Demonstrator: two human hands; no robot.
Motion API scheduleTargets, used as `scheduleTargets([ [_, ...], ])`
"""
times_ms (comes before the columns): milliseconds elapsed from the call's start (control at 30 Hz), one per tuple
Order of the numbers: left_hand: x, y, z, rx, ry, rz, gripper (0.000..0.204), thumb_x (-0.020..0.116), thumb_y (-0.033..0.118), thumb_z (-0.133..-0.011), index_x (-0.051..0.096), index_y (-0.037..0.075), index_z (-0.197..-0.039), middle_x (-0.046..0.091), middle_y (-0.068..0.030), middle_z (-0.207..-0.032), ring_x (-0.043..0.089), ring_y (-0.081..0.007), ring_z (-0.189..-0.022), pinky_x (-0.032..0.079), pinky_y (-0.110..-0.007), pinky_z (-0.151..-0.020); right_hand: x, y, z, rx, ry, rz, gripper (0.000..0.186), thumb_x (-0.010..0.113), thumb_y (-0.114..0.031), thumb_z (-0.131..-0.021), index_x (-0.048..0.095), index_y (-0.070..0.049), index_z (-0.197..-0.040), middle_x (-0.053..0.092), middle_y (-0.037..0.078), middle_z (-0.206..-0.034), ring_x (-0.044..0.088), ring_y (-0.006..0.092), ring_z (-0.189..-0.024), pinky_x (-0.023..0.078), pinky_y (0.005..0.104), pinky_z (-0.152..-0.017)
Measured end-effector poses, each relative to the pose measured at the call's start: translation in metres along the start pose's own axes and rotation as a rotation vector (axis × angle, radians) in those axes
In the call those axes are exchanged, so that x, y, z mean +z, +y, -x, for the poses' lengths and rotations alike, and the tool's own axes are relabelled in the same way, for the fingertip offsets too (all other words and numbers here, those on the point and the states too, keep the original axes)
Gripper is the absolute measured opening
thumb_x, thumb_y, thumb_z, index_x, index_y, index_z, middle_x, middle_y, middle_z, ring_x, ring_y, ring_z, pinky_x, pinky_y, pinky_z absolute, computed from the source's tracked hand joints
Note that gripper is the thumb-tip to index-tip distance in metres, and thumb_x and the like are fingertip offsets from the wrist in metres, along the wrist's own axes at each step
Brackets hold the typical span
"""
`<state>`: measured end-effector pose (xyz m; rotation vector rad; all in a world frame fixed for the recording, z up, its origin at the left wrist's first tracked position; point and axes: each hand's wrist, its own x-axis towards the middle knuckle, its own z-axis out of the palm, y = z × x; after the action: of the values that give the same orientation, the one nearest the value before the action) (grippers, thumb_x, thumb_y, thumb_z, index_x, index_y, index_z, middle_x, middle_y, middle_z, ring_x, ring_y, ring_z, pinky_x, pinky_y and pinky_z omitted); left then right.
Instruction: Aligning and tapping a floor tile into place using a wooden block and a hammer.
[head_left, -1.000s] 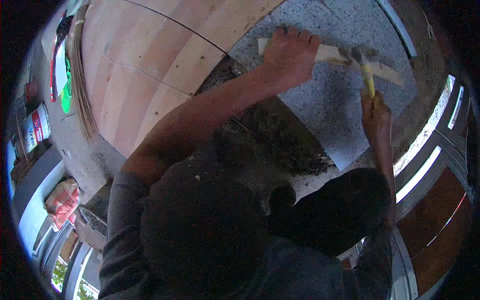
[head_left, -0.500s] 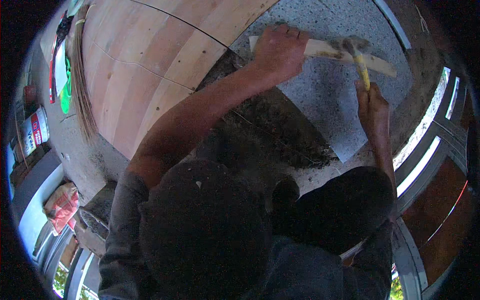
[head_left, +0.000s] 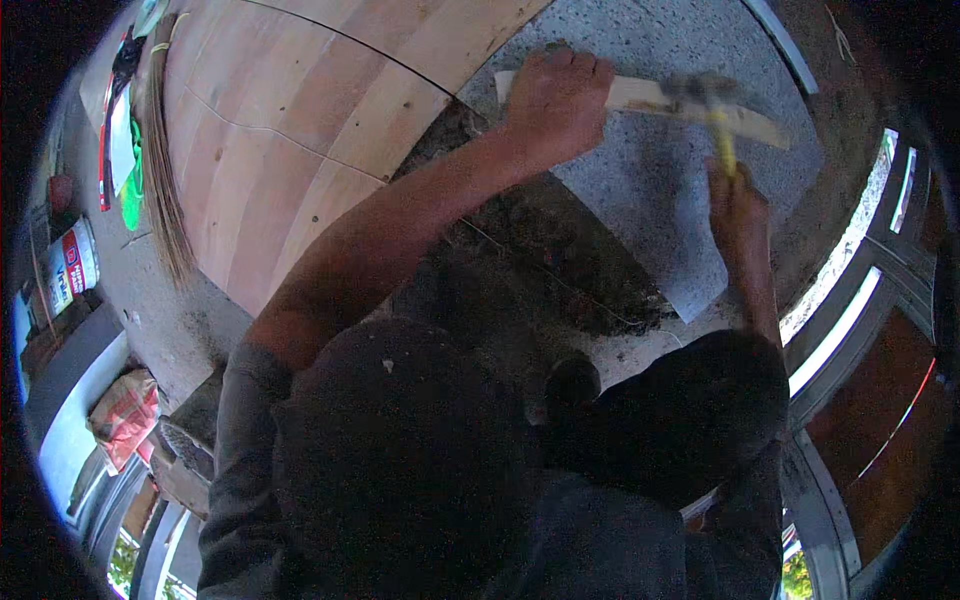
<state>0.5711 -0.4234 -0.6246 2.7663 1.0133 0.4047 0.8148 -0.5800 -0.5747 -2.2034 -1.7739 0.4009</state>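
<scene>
On the speckled grey tile [head_left: 645, 190] lies a pale wooden strip [head_left: 645, 95], stretching to the right. My left hand [head_left: 560, 100] is closed around the strip near its left end, knuckles up. A hammer [head_left: 721, 140] with a yellow handle is gripped in my right hand [head_left: 738, 200]. Its dark head, smeared by motion, is over the right part of the strip; whether it touches the wood I cannot tell.
Left of the tile lie wood-toned tiles [head_left: 290, 130], with dark loose soil [head_left: 540, 235] exposed between. A stick broom [head_left: 160, 150], a paint bucket [head_left: 72, 262] and a red-white sack [head_left: 124, 415] are along the left. Dark frames [head_left: 850, 330] are at right.
The hammer and my right hand have shifted slightly left, and the hammer's head is now more blurred. My left hand keeps its hold on the strip.
</scene>
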Motion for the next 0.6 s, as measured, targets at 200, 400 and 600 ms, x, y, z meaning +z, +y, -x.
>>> scheduleTargets([
  [200,-0.004,0.001,0.003,-0.033,-0.035,0.013,0.051,0.079,0.031,-0.081,0.064,0.004,-0.121,0.066,-0.0156,-0.107,0.065,-0.0354,-0.102,0.053,-0.051,-0.089,0.001,-0.003,0.002,0.079,-0.054,0.015,0.032,0.058,-0.031,-0.105,0.058,0.000,-0.098,0.065,0.028,-0.072,0.068,0.0486,-0.068,0.052,0.0544,-0.055],
  [400,-0.009,0.000,-0.010,-0.023,-0.050,0.057,0.046,0.079,0.030,-0.084,0.064,0.002,-0.118,0.067,-0.0153,-0.110,0.066,-0.0337,-0.106,0.053,-0.050,-0.091,-0.015,0.011,0.006,0.066,0.061,-0.066,0.031,0.057,-0.029,-0.105,0.058,0.001,-0.099,0.064,0.028,-0.070,0.067,0.0493,-0.068,0.052,0.0568,-0.059],
  [600,-0.003,0.020,-0.050,0.037,-0.126,-0.008,0.042,0.078,0.030,-0.087,0.063,0.002,-0.114,0.068,-0.0150,-0.109,0.067,-0.0325,-0.105,0.053,-0.048,-0.091,-0.037,0.041,0.013,0.202,0.140,0.023,0.032,0.059,-0.030,-0.105,0.060,0.001,-0.096,0.064,0.026,-0.069,0.068,0.0437,-0.065,0.052,0.0528,-0.058],
])
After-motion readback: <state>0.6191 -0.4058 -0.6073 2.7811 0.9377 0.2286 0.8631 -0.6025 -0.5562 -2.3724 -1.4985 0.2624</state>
